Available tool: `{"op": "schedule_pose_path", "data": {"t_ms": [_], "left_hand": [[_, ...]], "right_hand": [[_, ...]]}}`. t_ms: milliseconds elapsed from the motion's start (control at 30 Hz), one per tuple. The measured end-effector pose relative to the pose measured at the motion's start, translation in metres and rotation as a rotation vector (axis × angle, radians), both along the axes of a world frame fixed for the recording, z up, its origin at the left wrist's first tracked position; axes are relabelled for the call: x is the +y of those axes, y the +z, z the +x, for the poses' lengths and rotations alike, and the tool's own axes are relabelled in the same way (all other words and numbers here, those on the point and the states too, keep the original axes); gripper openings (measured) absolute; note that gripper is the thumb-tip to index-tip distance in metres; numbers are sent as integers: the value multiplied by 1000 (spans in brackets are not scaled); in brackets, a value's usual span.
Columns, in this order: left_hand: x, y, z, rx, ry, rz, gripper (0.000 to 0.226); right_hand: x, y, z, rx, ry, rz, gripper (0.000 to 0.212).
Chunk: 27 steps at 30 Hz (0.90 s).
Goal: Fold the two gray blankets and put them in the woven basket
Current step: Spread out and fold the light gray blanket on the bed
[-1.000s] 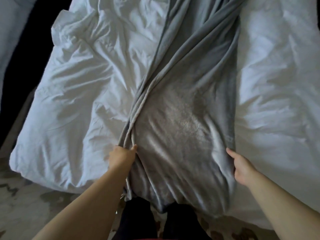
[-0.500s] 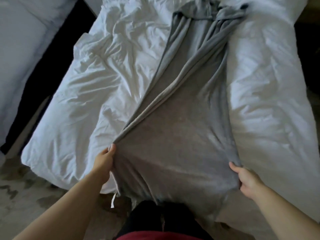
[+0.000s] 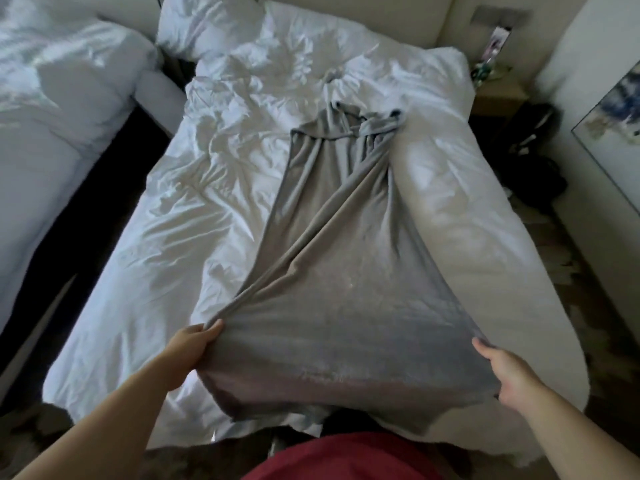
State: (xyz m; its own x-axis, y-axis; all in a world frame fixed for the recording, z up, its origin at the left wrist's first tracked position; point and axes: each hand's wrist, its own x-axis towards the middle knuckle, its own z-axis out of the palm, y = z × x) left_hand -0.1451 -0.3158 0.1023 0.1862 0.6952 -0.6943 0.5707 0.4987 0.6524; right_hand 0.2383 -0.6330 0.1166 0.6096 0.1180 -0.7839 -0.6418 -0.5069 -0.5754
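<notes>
The gray blanket (image 3: 346,289) lay on the bed (image 3: 145,258) with its long axis running straight away from the hands, toward the pillows (image 3: 211,26). Its near edge was stretched wide between the 2 hands and drawn out over the foot of the bed, while the far end narrowed into a bunched, twisted knot well beyond reach. From that far bunch, diagonal ridges of cloth ran down toward the left hand.

The left hand (image 3: 192,348) pinched the near left corner, thumb on top and fingers curled under the cloth. The right hand (image 3: 509,379) gripped the near right corner, fingers closed around the edge. Both hands sat level with each other, well apart, with the taut near edge spanning the gap; neither was clearly nearer the blanket's middle.

Judging from this, the fold turned on that lengthwise axis: the near edge would have to travel forward, away from the hands, to meet the far end, and the far end would probably need spreading flat first, since it was crumpled and much narrower than the near edge.

Only 1 gray blanket was visible; the second one and the woven basket were not in view.
</notes>
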Motion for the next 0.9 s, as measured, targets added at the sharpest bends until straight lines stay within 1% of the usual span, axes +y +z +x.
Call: {"op": "schedule_pose_path", "data": {"t_ms": [67, 133, 233, 300, 400, 467, 567, 633, 700, 800, 900], "left_hand": [[-7, 2, -9, -65, -10, -37, 27], [-17, 2, -17, -56, -63, -62, 26], [-30, -9, -28, 87, -200, -62, 26], [-39, -20, -31, 152, -258, -111, 29], [-50, -43, -41, 309, -364, -149, 42], [-58, -55, -50, 433, -430, -157, 48], [-65, -65, -57, 565, -494, -162, 50], [-67, -64, -52, 625, -535, -110, 43], [-66, -66, -44, 638, -538, -93, 34], [-61, -66, -30, 621, -526, -79, 34], [-49, -62, -7, 532, -488, -51, 27]], "right_hand": [[-14, -5, -11, -66, 5, -10, 24], [-24, -10, -24, -122, 37, -55, 28], [-31, -16, -41, -139, 62, -107, 24], [-36, -25, -48, -139, 105, -171, 22], [-51, -38, -53, -144, 264, -365, 32], [-62, -41, -58, -144, 362, -497, 34], [-72, -46, -66, -139, 414, -590, 35], [-72, -51, -70, -167, 396, -588, 32], [-66, -55, -72, -168, 362, -551, 23], [-46, -55, -70, -47, 326, -478, 15], [-10, -49, -58, 40, 342, -388, 9]]}}
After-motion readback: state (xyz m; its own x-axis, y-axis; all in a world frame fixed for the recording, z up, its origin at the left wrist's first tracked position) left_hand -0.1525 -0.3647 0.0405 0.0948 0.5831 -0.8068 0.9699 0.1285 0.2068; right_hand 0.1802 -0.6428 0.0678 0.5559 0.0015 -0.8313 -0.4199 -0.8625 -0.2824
